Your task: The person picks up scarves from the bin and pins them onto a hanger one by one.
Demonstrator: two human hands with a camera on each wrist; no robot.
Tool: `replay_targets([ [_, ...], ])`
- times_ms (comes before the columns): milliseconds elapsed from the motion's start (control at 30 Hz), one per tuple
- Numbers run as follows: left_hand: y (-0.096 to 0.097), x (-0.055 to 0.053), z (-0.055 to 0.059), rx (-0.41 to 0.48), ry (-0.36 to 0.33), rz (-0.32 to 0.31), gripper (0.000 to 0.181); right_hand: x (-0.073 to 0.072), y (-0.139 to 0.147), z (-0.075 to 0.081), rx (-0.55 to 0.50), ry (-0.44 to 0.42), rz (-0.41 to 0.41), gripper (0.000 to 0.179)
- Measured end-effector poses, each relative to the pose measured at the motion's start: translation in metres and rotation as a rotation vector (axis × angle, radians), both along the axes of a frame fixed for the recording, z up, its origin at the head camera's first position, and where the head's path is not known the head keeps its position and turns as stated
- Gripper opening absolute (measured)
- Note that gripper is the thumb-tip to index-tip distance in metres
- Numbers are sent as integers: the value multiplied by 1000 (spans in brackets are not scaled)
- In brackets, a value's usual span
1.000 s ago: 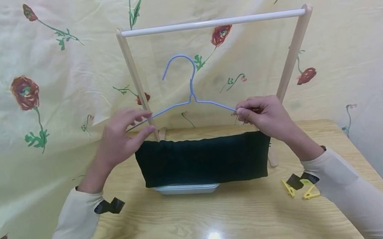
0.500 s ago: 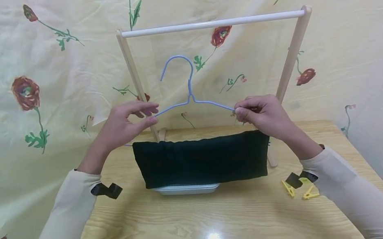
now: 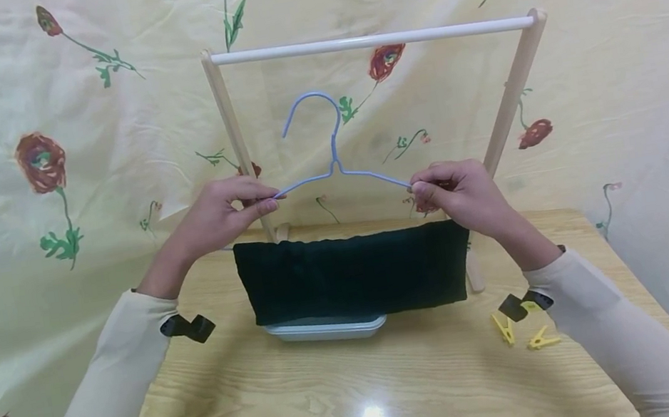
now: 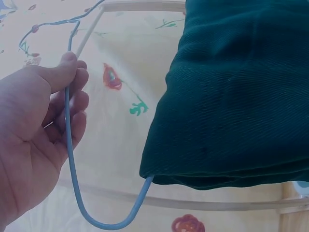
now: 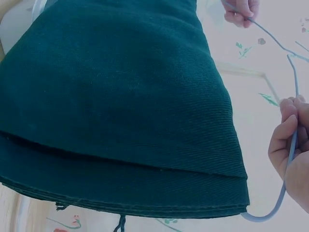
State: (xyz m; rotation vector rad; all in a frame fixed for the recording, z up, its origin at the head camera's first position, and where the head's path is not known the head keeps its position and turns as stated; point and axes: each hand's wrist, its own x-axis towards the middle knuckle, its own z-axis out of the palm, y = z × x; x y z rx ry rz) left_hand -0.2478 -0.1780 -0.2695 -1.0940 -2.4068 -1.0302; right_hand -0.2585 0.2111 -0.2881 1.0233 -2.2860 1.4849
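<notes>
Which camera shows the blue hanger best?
Head: the blue hanger shows hook, neck and both shoulders, up to the pinching left hand and right hand. Left wrist: mainly its left end, bending round into the dark green cloth. Right wrist: its right end doing likewise, plus some wire at top right.

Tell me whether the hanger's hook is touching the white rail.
Apart. The head view shows it: the hook sits lower in the picture than the white rail, with floral backdrop visible between.
</notes>
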Motion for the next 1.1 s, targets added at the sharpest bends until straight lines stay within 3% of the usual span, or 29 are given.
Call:
replay_targets([
  [133,2,1,2,27,-19,-3,16,-6,2,-1,-1,-7,16,12],
  [333,6,4,3,59,15,-5,14,-12,6,1,23,5,15,13],
  [667,11,0,-6,181,55,-29,11,-14,7,5,36,-70,27,13],
  [933,14,-3,-10,245,63,-54,13,-14,8,6,95,-22,-43,15],
  [1100,15,-3,-10,256,80,-48,13,-13,11,7,127,-20,-38,18],
])
